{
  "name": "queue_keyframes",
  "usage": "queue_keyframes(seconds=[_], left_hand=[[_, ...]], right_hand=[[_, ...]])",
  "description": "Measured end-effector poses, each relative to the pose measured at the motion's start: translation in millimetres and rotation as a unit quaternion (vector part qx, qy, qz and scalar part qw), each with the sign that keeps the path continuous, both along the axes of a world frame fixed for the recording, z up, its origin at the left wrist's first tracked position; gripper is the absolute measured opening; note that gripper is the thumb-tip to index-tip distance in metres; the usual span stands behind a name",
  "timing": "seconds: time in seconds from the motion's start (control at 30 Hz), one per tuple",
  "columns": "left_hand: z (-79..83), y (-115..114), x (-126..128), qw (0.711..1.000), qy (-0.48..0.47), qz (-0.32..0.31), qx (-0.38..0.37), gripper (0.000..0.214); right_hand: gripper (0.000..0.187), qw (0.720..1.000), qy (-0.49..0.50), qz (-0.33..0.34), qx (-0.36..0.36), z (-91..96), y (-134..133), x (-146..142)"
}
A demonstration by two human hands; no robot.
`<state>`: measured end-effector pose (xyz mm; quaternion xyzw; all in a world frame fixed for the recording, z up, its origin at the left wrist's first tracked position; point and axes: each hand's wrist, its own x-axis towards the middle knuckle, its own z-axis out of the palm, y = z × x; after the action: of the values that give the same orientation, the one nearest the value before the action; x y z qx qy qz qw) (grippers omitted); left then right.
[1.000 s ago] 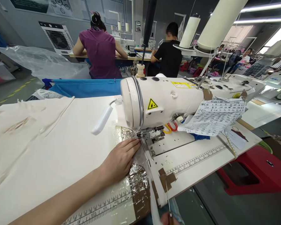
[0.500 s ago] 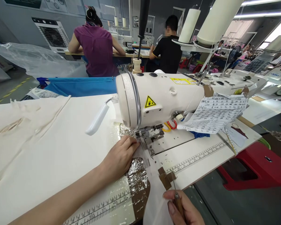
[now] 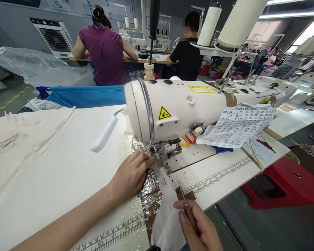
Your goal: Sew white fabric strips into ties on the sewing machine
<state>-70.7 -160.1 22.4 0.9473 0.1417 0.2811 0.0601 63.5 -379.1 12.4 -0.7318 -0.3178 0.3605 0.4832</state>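
Far left of frame: loose off-white fabric (image 3: 28,150) lies spread on the worktop (image 3: 75,167); no change of its own noted. Right of it, the white stick-shaped fitting (image 3: 104,134) keeps its place beside the machine; the slight leftward drift of everything reads as camera motion.

Centre: left hand (image 3: 132,174) stays palm down, fingers together, fingertips at the cloth edge just in front of the sewing machine's (image 3: 175,104) foot. It appears to press; cannot tell whether the fingertips also pinch.

Lower centre: main change. White cloth (image 3: 167,219), a narrow hanging strip one second ago, now spreads as a broad panel from near the foot down to the bottom edge of frame, covering part of the shiny film (image 3: 151,195) on the worktop. Its upper end is hidden at the foot.

Right of that: right hand (image 3: 199,226), earlier cut off at the bottom edge, is now well in view at lower centre-right. Fingers are wrapped around a wooden-handled pick (image 3: 190,217), metal point directed up and left over the brown tape. Thumb and forefinger lie at the cloth's right margin; a pinch there cannot be confirmed.

Judgement: the cloth now seems managed from two places, left hand at the foot, right hand lower down, with the pick close enough to guide the edge.
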Motion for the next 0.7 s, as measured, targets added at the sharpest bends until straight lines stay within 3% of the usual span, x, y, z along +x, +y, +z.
queue_keyframes(seconds=[0.13, 0.43, 0.57, 0.7], left_hand=[[0.3, 1.6, -0.1, 0.999, -0.005, -0.044, -0.008, 0.032], [1.6, -0.1, 0.5, 0.998, 0.03, 0.03, 0.035, 0.035], [4.1, -3.9, -2.1, 1.0, 0.019, 0.005, -0.003, 0.03], [4.4, -5.0, -1.4, 0.999, 0.031, 0.001, 0.021, 0.03]], right_hand=[[0.048, 1.0, 0.001, 0.015, 0.012, 3.4, 5.9, 2.0], [0.043, 0.996, 0.024, 0.082, 0.03, 20.8, 26.2, 8.2], [0.042, 0.996, -0.008, 0.091, 0.02, 24.0, 30.1, 9.9], [0.04, 0.995, -0.035, 0.097, 0.008, 26.1, 34.8, 12.0]])
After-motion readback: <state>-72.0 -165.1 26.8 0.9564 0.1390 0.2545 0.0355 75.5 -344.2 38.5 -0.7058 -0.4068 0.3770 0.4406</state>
